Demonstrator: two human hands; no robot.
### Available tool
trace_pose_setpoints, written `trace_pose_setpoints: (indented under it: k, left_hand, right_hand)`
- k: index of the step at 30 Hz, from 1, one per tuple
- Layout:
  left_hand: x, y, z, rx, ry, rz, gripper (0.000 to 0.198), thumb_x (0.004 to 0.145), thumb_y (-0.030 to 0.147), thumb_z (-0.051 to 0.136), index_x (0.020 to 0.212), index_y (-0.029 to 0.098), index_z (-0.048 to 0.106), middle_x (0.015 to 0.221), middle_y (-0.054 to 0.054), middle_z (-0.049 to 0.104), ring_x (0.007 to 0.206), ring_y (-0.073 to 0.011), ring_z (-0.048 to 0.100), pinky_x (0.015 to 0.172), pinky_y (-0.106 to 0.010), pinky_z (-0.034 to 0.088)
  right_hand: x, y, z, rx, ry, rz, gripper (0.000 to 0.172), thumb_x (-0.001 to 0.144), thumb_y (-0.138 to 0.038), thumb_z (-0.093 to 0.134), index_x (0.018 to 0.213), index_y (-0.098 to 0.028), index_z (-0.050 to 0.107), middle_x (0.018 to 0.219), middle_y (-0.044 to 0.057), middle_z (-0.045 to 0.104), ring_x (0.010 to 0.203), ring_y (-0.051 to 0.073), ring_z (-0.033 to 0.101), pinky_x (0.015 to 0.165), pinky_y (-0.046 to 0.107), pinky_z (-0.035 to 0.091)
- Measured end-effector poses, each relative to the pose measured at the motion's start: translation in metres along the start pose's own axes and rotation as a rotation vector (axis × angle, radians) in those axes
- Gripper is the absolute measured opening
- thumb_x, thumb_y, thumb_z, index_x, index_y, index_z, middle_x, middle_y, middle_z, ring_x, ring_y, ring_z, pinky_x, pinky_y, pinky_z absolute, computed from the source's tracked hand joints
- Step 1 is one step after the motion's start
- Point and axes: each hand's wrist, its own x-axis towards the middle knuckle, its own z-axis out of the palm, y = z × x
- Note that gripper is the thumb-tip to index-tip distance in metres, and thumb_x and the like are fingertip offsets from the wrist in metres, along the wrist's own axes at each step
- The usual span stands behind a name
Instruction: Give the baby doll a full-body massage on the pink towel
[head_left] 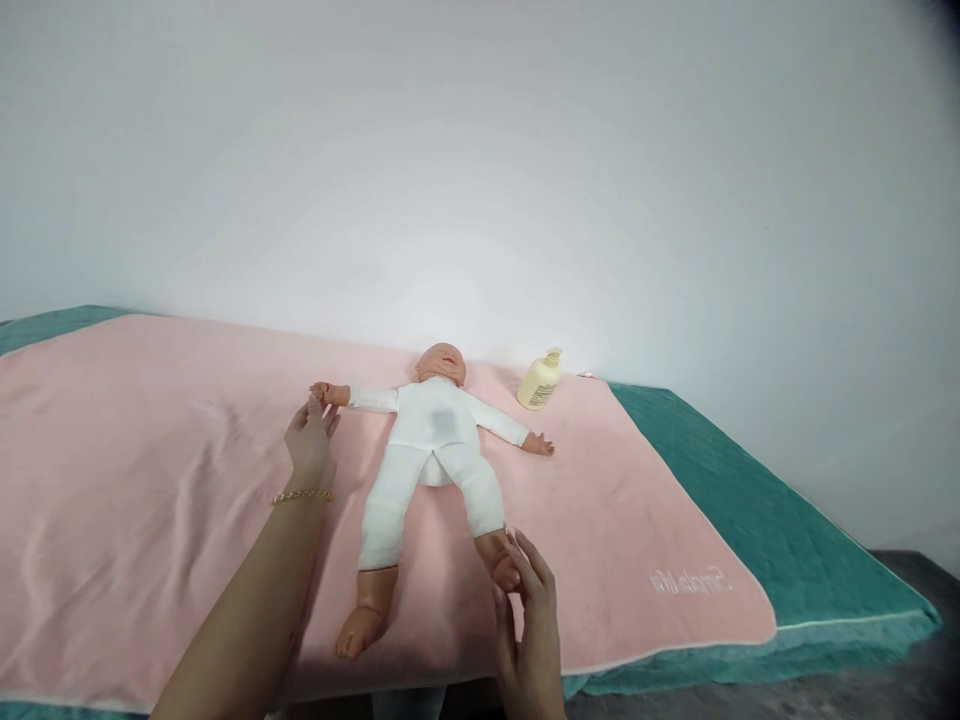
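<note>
A baby doll (420, 425) in a white cloth body lies on its back on a pink blanket (225, 460), arms spread and legs apart. With its fingers closed, my left hand (310, 440) pinches the doll's small hand at the end of the outstretched arm on the left. My right hand (534, 620) is around the doll's foot on the right, thumb on one side and fingers on the other. The doll's other foot rests on the blanket near the front edge. A dark grey patch shows on its chest.
A pale yellow pump bottle (539, 382) stands on the blanket, right of the doll's head. Under the blanket is a green padded cover (720, 480), showing at the right and far left. A white wall (480, 170) rises directly behind.
</note>
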Motion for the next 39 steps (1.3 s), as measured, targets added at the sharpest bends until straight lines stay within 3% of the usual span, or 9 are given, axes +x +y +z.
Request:
trace_pose_setpoints:
  k: [6, 16, 27, 32, 39]
  left_hand:
    - [-0.014, 0.005, 0.010, 0.207, -0.244, 0.266, 0.037, 0.083, 0.042, 0.068, 0.110, 0.018, 0.070, 0.120, -0.009, 0.069, 0.117, -0.0236, 0.061, 0.104, -0.039, 0.046]
    - [-0.041, 0.003, 0.015, 0.615, -0.648, 0.398, 0.039, 0.080, 0.039, 0.069, 0.114, 0.020, 0.071, 0.124, -0.007, 0.068, 0.122, -0.0267, 0.058, 0.108, -0.042, 0.042]
    - [-0.033, -0.007, 0.015, 0.798, -0.875, 0.666, 0.035, 0.082, 0.034, 0.067, 0.115, 0.022, 0.071, 0.123, -0.005, 0.067, 0.122, -0.0255, 0.058, 0.108, -0.043, 0.042]
    - [-0.032, -0.008, 0.014, 0.821, -0.881, 0.694, 0.034, 0.082, 0.036, 0.067, 0.114, 0.024, 0.071, 0.122, -0.005, 0.068, 0.123, -0.0258, 0.057, 0.108, -0.045, 0.041]
    - [-0.037, -0.002, 0.015, 0.729, -0.732, 0.522, 0.034, 0.080, 0.035, 0.069, 0.111, 0.022, 0.073, 0.120, -0.005, 0.070, 0.124, -0.0256, 0.056, 0.110, -0.043, 0.041]
  right_hand:
    - [0.033, -0.006, 0.007, 0.064, 0.091, -0.037, 0.051, 0.096, -0.010, 0.037, 0.144, -0.027, 0.037, 0.140, 0.013, 0.044, 0.130, 0.023, 0.048, 0.097, 0.042, 0.054]
    - [0.077, -0.011, 0.022, 0.033, 0.141, -0.116, 0.052, 0.097, -0.011, 0.038, 0.146, -0.030, 0.032, 0.140, 0.013, 0.044, 0.131, 0.024, 0.045, 0.097, 0.045, 0.053]
    - [0.085, -0.007, 0.039, 0.041, 0.174, -0.140, 0.054, 0.096, -0.010, 0.041, 0.146, -0.028, 0.031, 0.138, 0.013, 0.046, 0.131, 0.022, 0.045, 0.097, 0.043, 0.053]
    - [0.082, -0.005, 0.040, 0.048, 0.172, -0.139, 0.054, 0.096, -0.010, 0.040, 0.146, -0.028, 0.031, 0.137, 0.013, 0.047, 0.131, 0.022, 0.045, 0.098, 0.043, 0.052]
    - [0.078, -0.003, 0.034, 0.045, 0.167, -0.090, 0.051, 0.097, -0.013, 0.041, 0.146, -0.027, 0.032, 0.137, 0.013, 0.046, 0.130, 0.021, 0.046, 0.098, 0.042, 0.052]
